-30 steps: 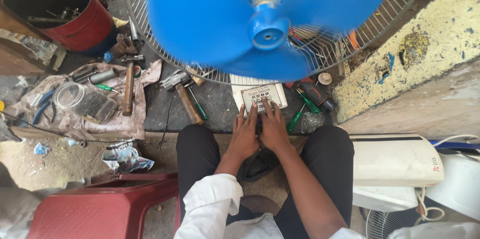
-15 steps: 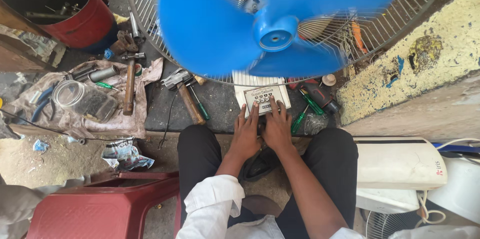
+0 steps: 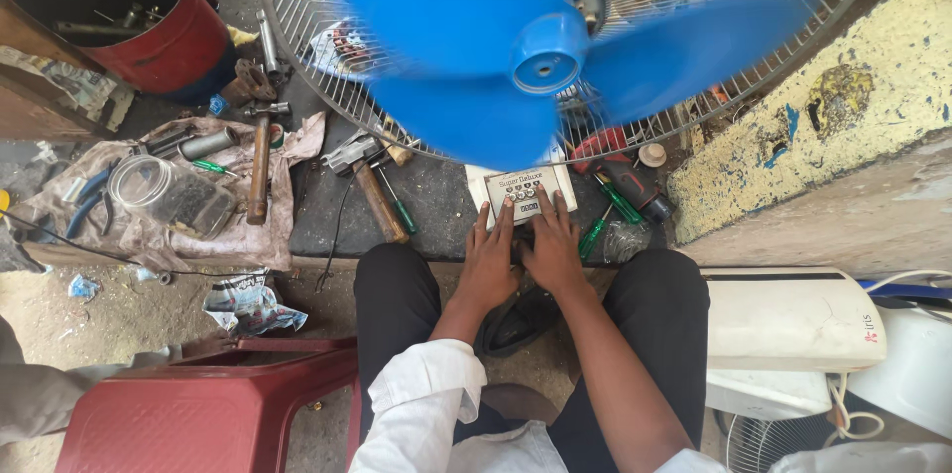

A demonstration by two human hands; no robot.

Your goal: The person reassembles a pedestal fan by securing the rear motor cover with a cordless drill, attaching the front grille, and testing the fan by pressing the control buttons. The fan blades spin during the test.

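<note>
Control panel (image 3: 525,191), white with dark buttons, near the slab's front edge; my left hand (image 3: 490,263) and right hand (image 3: 552,250) press it, fingers spread.

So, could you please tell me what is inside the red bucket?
The red bucket holds a few dark metal tools or rods leaning in shadow. Its bottom is too dark to make out.

L hand (image 3: 491,260) flat, palm down, fingers spread fwd, fingertips on near edge of white control panel (image 3: 524,195). R hand (image 3: 551,247) alongside, just right of L, thumbs near touching, fingers over panel's lower buttons; prob pressing, hard to tell. Both forearms run back from panel toward body between knees. L sleeve white, rolled; R forearm bare. Neither hand gripping.
</note>
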